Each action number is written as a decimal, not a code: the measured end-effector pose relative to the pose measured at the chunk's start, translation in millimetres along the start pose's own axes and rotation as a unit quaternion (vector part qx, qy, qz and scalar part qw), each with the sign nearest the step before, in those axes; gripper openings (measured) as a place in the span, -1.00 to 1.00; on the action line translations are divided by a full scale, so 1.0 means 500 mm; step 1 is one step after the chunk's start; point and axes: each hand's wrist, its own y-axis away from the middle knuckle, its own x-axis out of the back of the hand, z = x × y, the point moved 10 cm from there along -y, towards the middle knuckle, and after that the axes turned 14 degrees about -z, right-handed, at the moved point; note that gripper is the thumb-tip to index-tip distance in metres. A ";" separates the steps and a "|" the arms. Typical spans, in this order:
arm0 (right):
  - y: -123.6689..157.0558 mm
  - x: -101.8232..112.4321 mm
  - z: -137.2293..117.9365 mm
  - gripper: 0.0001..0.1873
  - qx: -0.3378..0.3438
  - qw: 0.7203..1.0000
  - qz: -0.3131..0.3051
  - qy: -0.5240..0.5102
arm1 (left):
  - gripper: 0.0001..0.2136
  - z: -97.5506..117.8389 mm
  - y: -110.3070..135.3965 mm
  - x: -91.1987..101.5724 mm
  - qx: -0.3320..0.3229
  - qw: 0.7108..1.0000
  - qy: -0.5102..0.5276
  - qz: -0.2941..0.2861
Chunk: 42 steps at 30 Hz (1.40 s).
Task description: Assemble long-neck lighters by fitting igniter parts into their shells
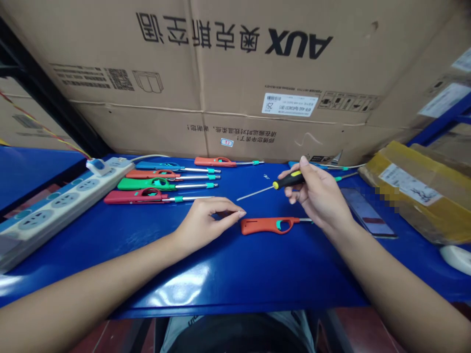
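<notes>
My right hand (pixel 318 196) grips a black and yellow screwdriver (pixel 289 180), its thin shaft slanting down to the left. The tip of the shaft is close to the fingers of my left hand (pixel 209 220). Thumb and forefinger of that hand are pinched together, with a tiny pale thing at their tips, too small to name. Just below the screwdriver an orange long-necked lighter (pixel 267 225) with a green trigger lies on the blue table (pixel 235 279). Its metal neck points right, the end partly behind my right hand.
Several lighters (pixel 147 184) lie in a stack of rows at left, with another orange lighter (pixel 215 162) at the back. Small metal bits (pixel 266 176) lie mid-table. A power strip (pixel 62 201) borders the left, a phone (pixel 370 213) and taped parcel (pixel 419 191) the right. A large carton (pixel 228 73) stands behind.
</notes>
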 end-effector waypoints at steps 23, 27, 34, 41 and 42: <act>0.060 -0.068 -0.064 -0.76 0.160 0.971 -0.012 0.180 | -0.82 0.015 0.008 -0.027 -0.054 0.986 -0.140 -0.076; 0.060 -0.068 -0.067 -0.78 0.172 0.969 -0.014 0.176 | -0.84 0.015 0.008 -0.027 -0.053 0.986 -0.140 -0.076; 0.055 -0.071 -0.065 -0.78 0.183 0.966 -0.034 0.181 | -0.82 0.015 0.009 -0.029 -0.053 0.986 -0.139 -0.076; 0.059 -0.081 -0.051 -0.73 0.138 0.971 -0.027 0.191 | -0.81 0.010 0.010 -0.034 -0.044 0.979 -0.182 -0.084; 0.058 -0.083 -0.048 -0.73 0.133 0.972 -0.032 0.192 | -0.80 0.009 0.011 -0.036 -0.044 0.976 -0.196 -0.087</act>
